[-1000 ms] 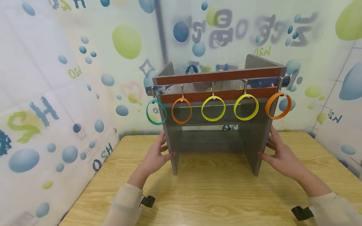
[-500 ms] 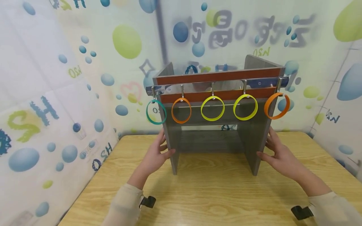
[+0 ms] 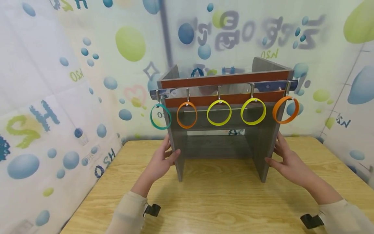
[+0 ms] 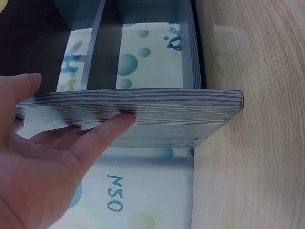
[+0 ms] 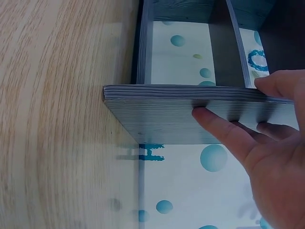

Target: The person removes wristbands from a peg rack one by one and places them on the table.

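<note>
A small grey wooden shelf (image 3: 217,148) stands upright on the table. Its two side panels frame an open middle. Across its front runs a shiny rail (image 3: 210,87) with several hooks, each with a ring hanging from it: a teal ring (image 3: 151,121), an orange ring (image 3: 178,122), two yellow ones and another orange ring (image 3: 276,117). My left hand (image 3: 159,162) holds the left panel low down, thumb at the front edge, fingertips (image 4: 125,118) against the outer face. On the opposite side my right hand (image 3: 292,165) holds the right panel the same way, its fingertips (image 5: 201,114) on the outer face.
The wood-grain table (image 3: 222,208) extends under the shelf and toward me. A white curtain (image 3: 131,81) printed with blue and green ovals hangs behind and on both sides. Reddish-brown strips (image 3: 230,79) cross the shelf's upper front. Black wrist mounts sit at both sleeves.
My left thumb has slid slightly up along the panel's front edge. The shelf, the rings and my right hand stay nearly the same.
</note>
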`<state>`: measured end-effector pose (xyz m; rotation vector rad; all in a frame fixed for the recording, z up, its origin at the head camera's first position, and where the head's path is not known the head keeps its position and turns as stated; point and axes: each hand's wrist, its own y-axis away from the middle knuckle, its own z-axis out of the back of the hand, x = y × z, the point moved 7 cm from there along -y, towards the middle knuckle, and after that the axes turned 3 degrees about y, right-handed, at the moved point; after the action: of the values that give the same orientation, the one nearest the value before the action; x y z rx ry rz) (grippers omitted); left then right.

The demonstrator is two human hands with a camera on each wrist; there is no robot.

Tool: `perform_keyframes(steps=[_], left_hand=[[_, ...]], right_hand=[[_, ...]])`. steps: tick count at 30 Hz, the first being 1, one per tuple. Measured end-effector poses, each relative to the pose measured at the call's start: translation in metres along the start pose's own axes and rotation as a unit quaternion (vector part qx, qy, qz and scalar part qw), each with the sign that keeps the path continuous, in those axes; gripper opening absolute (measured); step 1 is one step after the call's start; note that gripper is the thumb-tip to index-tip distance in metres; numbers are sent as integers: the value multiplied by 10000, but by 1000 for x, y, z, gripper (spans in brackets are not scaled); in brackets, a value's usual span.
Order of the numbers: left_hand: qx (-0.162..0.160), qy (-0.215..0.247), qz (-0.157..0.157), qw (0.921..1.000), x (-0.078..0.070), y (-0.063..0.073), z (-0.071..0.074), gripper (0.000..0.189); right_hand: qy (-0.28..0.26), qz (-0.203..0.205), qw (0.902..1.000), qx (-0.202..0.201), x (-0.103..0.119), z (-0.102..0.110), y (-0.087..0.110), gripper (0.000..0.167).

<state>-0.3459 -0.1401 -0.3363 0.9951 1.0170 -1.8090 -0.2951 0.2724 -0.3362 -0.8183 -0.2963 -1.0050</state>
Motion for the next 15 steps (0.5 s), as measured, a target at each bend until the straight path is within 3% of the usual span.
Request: perform_keyframes(steps=[9,15], left_hand=[[-122,-106,-82,9998,-4,1,0,88],[-198,-158,-223,9994,-6,1,-1,90]], right_hand=[[93,85,9999,-2,1,1,-1,122],[-291,17,9996,60,4,3,-2,120]])
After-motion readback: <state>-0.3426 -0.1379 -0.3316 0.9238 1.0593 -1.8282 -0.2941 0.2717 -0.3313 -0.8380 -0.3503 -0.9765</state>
